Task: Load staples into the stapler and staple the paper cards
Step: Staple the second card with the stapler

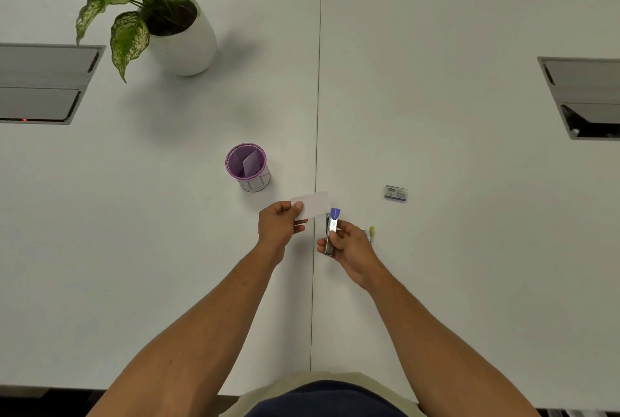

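Your left hand [276, 223] pinches the white paper cards [313, 204] above the bench; right hand [347, 245] fingers wrap the chrome stapler with blue tip [331, 230]. Stapling step, I'd say: next, feed the card corner into the stapler mouth, then squeeze.

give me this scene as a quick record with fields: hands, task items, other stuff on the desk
left hand: pinches a white paper card by its left end, held above the table
right hand: grips the stapler, blue tip pointing away, near the card's lower right corner
staple box: lies on the table right of the hands, apart from them
pen cup: purple mesh cup with a card inside, beyond the left hand
pens: yellow-tipped items partly hidden behind the right hand
plant: potted plant far left
table: white, with a centre seam
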`<state>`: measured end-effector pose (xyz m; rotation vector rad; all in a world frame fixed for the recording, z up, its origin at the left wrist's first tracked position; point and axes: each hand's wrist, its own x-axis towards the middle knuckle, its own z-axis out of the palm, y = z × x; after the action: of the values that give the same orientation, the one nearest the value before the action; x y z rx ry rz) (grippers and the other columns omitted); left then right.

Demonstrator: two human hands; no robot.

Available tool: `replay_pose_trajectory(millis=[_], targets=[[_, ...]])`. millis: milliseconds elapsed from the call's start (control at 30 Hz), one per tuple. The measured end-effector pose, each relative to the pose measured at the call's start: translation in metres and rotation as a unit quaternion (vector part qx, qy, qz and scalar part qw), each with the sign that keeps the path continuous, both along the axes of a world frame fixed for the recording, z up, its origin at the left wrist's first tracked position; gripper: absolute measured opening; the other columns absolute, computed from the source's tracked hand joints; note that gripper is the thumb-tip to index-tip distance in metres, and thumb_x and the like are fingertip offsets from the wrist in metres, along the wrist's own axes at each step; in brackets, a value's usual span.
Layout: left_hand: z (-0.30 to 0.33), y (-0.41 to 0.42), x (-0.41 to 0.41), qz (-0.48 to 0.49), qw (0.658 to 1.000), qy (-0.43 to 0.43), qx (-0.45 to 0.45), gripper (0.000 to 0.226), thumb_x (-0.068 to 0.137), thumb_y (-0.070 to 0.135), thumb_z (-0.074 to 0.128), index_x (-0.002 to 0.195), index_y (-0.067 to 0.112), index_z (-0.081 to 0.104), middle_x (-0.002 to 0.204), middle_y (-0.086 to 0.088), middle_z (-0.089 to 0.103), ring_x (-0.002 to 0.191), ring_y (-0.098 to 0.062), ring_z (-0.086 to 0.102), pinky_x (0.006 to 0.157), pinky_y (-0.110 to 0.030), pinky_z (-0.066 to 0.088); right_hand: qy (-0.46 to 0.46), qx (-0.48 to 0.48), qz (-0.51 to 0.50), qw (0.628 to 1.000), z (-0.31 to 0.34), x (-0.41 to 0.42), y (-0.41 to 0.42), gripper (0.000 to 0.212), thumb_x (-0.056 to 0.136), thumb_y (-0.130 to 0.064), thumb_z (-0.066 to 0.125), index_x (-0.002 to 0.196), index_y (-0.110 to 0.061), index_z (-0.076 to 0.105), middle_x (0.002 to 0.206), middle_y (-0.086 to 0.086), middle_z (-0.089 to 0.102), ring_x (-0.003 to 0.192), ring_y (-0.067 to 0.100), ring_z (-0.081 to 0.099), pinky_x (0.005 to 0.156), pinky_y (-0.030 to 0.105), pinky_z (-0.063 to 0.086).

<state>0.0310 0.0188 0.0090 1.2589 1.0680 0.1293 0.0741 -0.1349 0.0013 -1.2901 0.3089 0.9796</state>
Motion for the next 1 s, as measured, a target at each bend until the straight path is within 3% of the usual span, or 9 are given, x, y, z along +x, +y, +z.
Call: replay_pose_trajectory(millis=[267, 500, 733, 833, 1000], targets=[[0.003, -0.006, 0.003, -0.028, 0.999, -0.01, 0.016, 0.023, 0.089, 0.018, 0.068, 0.102, -0.001, 0.066, 0.099, -0.016, 0.07, 0.083, -0.027, 0.071, 0.067, -0.031, 0.061, -0.016, 0.021, 0.023, 0.999, 0.01, 0.004, -0.001, 0.028, 0.099, 0.001, 0.046, 0.126, -0.001, 0.054, 0.09, 0.011, 0.062, 0.082, 0.025, 0.066, 0.091, 0.044, 0.055], [0.005, -0.008, 0.004, -0.036, 0.999, -0.021, -0.014, 0.02, 0.088, 0.018, 0.07, 0.096, -0.001, 0.068, 0.093, -0.017, 0.072, 0.08, -0.027, 0.071, 0.067, -0.032, 0.06, -0.031, 0.001, 0.03, 0.999, 0.014, 0.004, 0.004, 0.017, 0.099, -0.006, 0.05, 0.111, -0.007, 0.062, 0.098, 0.009, 0.068, 0.085, 0.023, 0.066, 0.074, 0.033, 0.056], [0.006, -0.013, 0.004, -0.051, 0.998, -0.037, -0.025, 0.018, 0.089, 0.017, 0.068, 0.091, 0.0, 0.069, 0.091, -0.015, 0.073, 0.074, -0.021, 0.072, 0.064, -0.027, 0.06, -0.054, -0.017, 0.015, 0.998, 0.012, 0.002, 0.008, 0.02, 0.095, -0.026, 0.06, 0.103, -0.01, 0.068, 0.098, 0.007, 0.074, 0.085, 0.02, 0.07, 0.074, 0.032, 0.056], [0.005, -0.013, 0.004, -0.048, 0.998, -0.033, -0.031, 0.02, 0.089, 0.017, 0.068, 0.092, -0.003, 0.068, 0.093, -0.018, 0.072, 0.08, -0.026, 0.071, 0.07, -0.032, 0.061, -0.062, -0.031, 0.006, 0.998, 0.011, 0.001, 0.01, 0.022, 0.094, -0.028, 0.06, 0.102, -0.009, 0.068, 0.094, 0.007, 0.075, 0.082, 0.018, 0.072, 0.074, 0.03, 0.058], [0.006, -0.011, 0.004, -0.055, 0.997, -0.037, -0.033, 0.021, 0.089, 0.017, 0.068, 0.092, -0.004, 0.068, 0.093, -0.018, 0.072, 0.074, -0.022, 0.072, 0.066, -0.029, 0.06, -0.074, -0.047, -0.006, 0.996, 0.011, 0.0, 0.013, 0.024, 0.094, -0.028, 0.061, 0.1, -0.005, 0.068, 0.09, 0.01, 0.075, 0.078, 0.019, 0.073, 0.066, 0.025, 0.058]])
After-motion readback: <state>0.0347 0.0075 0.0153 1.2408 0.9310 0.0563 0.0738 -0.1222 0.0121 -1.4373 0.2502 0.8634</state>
